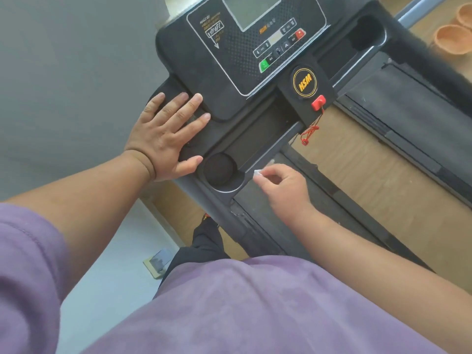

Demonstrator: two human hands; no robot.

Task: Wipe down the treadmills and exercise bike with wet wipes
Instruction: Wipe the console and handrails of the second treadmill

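Observation:
A black treadmill console [245, 54] with a grey screen, buttons and a yellow HSM badge fills the upper middle of the head view. My left hand [166, 136] lies flat with spread fingers on the console's left side, above a round cup holder [219, 169]. My right hand [281, 185] is curled and pinches a small white wet wipe [257, 172] against the console's lower edge, right of the cup holder. Most of the wipe is hidden inside the fingers.
A red safety key [318, 102] with a red cord hangs below the badge. The dark running belt [408, 111] stretches to the right over a wooden floor. Orange woven baskets [452, 39] sit at the top right. A grey wall is on the left.

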